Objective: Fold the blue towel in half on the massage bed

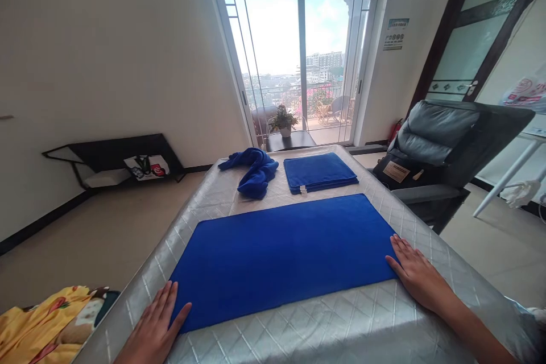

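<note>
Silver quilting point(324, 324) lies before sliding glass doors point(301, 57), both hands point(157, 318) point(416, 273) spread flat at opposite ends of a blue cloth point(281, 261).

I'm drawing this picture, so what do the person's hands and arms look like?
The left hand and right hand are bare: no gloves, rings or cables show. The right forearm shows no sleeve or watch; the left forearm is out of view.
</note>
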`<state>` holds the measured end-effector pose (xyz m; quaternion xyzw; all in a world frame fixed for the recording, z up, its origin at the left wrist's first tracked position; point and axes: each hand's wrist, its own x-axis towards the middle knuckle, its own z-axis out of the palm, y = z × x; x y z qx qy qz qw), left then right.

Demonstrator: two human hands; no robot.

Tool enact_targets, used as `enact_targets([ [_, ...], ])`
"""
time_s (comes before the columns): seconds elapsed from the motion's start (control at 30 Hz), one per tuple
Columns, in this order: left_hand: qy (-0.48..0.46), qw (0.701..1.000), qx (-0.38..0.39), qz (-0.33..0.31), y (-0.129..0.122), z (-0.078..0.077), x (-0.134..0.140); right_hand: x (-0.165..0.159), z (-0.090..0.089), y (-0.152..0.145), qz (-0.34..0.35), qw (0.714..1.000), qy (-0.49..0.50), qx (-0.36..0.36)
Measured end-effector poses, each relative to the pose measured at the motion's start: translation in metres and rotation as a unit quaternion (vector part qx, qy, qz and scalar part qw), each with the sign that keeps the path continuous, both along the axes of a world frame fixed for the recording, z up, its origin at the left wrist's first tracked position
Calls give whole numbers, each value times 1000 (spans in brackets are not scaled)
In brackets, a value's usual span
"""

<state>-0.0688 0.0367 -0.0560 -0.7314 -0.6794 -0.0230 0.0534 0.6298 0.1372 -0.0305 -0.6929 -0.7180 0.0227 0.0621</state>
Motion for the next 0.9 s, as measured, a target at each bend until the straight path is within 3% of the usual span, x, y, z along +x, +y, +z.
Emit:
enact_targets([
  [0.17,5,999,-43,11,-3,13,-6,-2,10,-1,-6,1000,-9,-23],
  [0.27,-5,999,-33,33,13,30,7,-19,25,3,-5,999,-24,-27],
  [0.37,-45,997,6,58,51,55,68,-74,49,14,45,999,-12,-2],
  [0.47,-89,993,-4,-76,96,77,160,-155,70,30,158,987,21,-3],
  [0.57,-107,982,11,-156,129,82,239,-223,74,45,220,974,54,-6],
  [0.63,-110,980,13,-167,141,76,267,-247,66,52,227,972,63,-10],
  [0.77,-106,984,-5,-143,147,57,272,-254,44,58,208,976,65,-14],
  [0.9,-91,993,-7,-79,148,50,229,-240,40,62,188,981,48,-23],
])
